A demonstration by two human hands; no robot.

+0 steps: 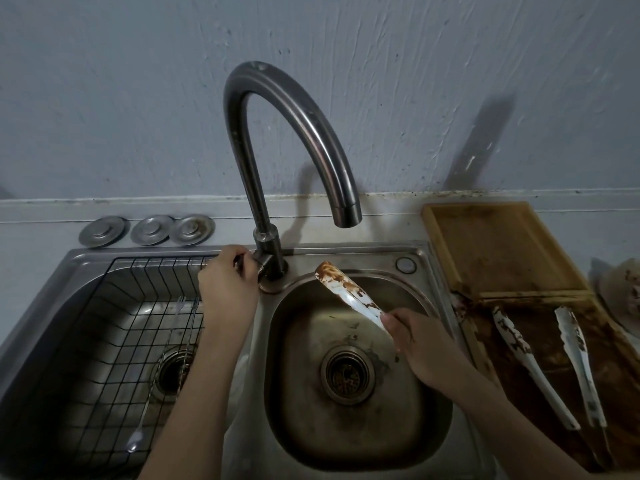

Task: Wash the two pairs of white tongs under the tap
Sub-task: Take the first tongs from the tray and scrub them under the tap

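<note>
At a dim steel double sink point(429, 271), our left hand point(227, 284) grips the tap lever while our right hand point(420, 344) clasps sauce-smeared white plastic tongs point(346, 294), angled up-left below the curved grey spout point(347, 213); the second white pair point(530, 368) lies rightward.

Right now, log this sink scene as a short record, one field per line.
left hand: on the tap handle at the tap base
right hand: holds soiled white tongs over the right basin
water: none visible from the spout
other tongs: lying on the dirty counter, right of the sink, brown-stained
left basin: wire rack with thin metal utensils
cutting board: behind the other tongs, stained
behind left basin: three metal sink plugs
</note>
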